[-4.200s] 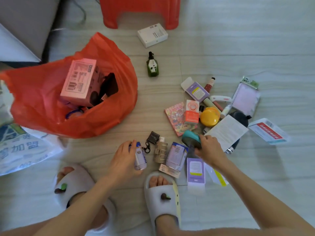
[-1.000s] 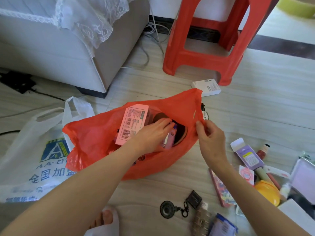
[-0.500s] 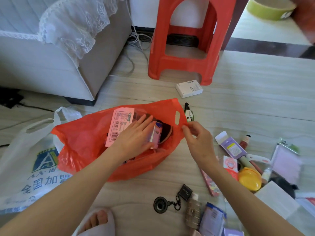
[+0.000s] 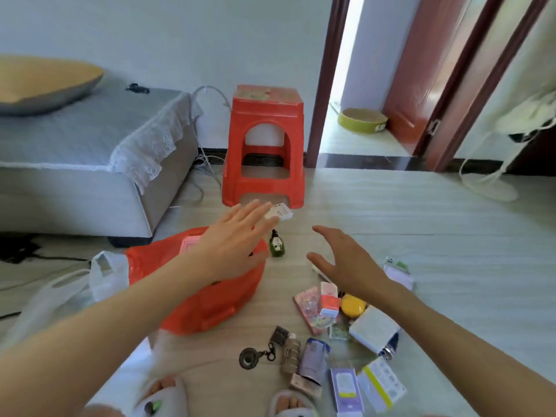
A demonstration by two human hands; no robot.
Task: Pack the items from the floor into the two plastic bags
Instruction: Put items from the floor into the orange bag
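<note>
**Both hands bare and spread above the floor items**

Nearest, at 6 o'clock, two toes-out white slippers sit at the frame's bottom edge. Just beyond them, at 5 o'clock, loose items lie scattered on the floor: a purple box, a lilac tube, a ribbed beige bottle, a round dark keyring clipped to a small black tag, and a white box tilted on a dark object. A little farther are a patterned pink booklet, a small orange-and-white carton and a yellow round case.

At 8 o'clock the white plastic bag slumps flat, touching the red plastic bag, which stands beside it near centre with a pink box showing at its mouth.

The left hand hovers over the red bag's mouth, fingers straight and fanned wide, holding nothing. The right hand hangs at 3 o'clock of it, fingers loosely spread, also holding nothing.

Between the hands stands a small green bottle, upright. Past the left fingertips lies a white carton, just in front of a red plastic stool at 12 o'clock. A grey sofa with a lace cover fills 10 o'clock; an open doorway is at 1 o'clock.
</note>
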